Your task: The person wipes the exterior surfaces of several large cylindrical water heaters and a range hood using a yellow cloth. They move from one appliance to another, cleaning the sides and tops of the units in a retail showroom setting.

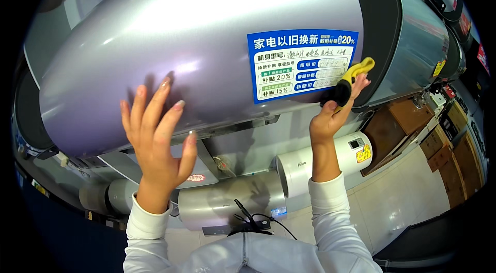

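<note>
Before me is a large silver-purple water heater tank (186, 52) with a glossy curved casing. A blue and white placard (306, 65), bearing print and handwriting, lies against the right part of the casing. My left hand (157, 137) has its fingers spread and holds nothing. Its fingertips are at the lower casing with shadows beside them; whether they touch it I cannot tell. In my right hand (329, 122) is a yellow and black cloth (362, 67), at the placard's lower right corner and partly covering it. The fingers hide some of the cloth.
A bluish metallic heater (418, 44) stands to the right, past the tank's dark end cap (378, 32). Below are a white heater (310, 166) and a silver heater (228, 201). Brown cardboard boxes (457, 160) stand at right by the tiled floor (403, 191).
</note>
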Demonstrator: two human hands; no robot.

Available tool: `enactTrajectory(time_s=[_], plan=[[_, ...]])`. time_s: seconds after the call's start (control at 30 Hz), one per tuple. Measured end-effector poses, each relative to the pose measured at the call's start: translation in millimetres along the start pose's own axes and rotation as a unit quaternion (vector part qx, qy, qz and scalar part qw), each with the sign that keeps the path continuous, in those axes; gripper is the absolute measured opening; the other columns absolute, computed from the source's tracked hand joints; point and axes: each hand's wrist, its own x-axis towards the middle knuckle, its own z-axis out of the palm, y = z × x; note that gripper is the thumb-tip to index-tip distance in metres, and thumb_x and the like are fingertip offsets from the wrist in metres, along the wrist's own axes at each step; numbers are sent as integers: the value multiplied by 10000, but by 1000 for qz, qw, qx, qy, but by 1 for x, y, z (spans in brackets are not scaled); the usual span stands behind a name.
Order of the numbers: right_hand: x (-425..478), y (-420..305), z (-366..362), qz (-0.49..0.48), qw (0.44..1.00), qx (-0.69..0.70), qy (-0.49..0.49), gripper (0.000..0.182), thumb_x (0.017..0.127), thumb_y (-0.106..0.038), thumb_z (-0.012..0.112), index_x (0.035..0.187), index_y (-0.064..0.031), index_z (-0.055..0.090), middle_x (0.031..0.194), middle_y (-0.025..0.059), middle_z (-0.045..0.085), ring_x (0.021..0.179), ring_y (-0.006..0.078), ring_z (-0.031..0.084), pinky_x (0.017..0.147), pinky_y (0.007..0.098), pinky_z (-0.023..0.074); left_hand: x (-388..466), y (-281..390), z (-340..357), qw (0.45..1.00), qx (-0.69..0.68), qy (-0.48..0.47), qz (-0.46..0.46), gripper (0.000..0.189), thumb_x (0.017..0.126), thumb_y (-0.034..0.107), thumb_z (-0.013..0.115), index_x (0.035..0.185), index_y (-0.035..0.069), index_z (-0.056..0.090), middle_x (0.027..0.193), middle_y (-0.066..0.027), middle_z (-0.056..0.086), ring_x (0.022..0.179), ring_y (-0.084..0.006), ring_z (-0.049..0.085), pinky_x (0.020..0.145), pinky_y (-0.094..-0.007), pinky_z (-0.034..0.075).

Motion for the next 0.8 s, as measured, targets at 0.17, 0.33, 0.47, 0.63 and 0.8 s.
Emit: enactTrajectory(time_s=[0.17, 0.33, 0.47, 0.63, 0.8], plan=[[-54, 10, 0, -88, 991, -67, -79, 799, 760, -67, 518, 1511, 56, 273, 1607, 237, 183, 1503, 439, 24, 1175, 589, -39, -16, -15, -2, 999, -4, 30, -22, 424, 822, 137, 562, 1236, 56, 523, 1411, -204, 515, 1418, -411, 333, 1171, -592, 116], [-48, 2, 0, -64, 996, -55, -12, 691, 942, -195, 467, 1522, 68, 199, 1617, 235, 126, 1508, 414, 3, 1182, 573, -31, -40, -26, -10, 997, 13, 61, -38, 395, 848, 144, 539, 1230, 47, 517, 1388, -227, 520, 1407, -420, 339, 1169, -586, 144], [-29, -24, 28, -17, 995, -100, 16, 647, 1021, -305, 391, 1526, 54, 201, 1614, 236, 141, 1508, 408, 27, 1179, 558, -58, -56, -37, -18, 991, 25, 133, -6, 357, 879, 156, 522, 1220, 48, 511, 1348, -264, 529, 1379, -433, 369, 1162, -576, 192], [-53, -46, 43, -72, 991, -112, -30, 646, 936, -145, 449, 1514, 57, 243, 1614, 231, 151, 1506, 418, 36, 1168, 595, -66, -76, -59, -29, 984, 33, 172, 37, 327, 892, 156, 513, 1202, 52, 504, 1306, -273, 552, 1351, -433, 408, 1157, -571, 225], [-60, -62, 40, -195, 965, -119, -129, 770, 773, 54, 477, 1514, 35, 271, 1606, 249, 162, 1500, 434, 46, 1167, 607, -60, -86, -80, -29, 986, 35, 163, 28, 338, 865, 153, 508, 1191, 66, 509, 1277, -244, 577, 1352, -429, 402, 1154, -576, 231]])
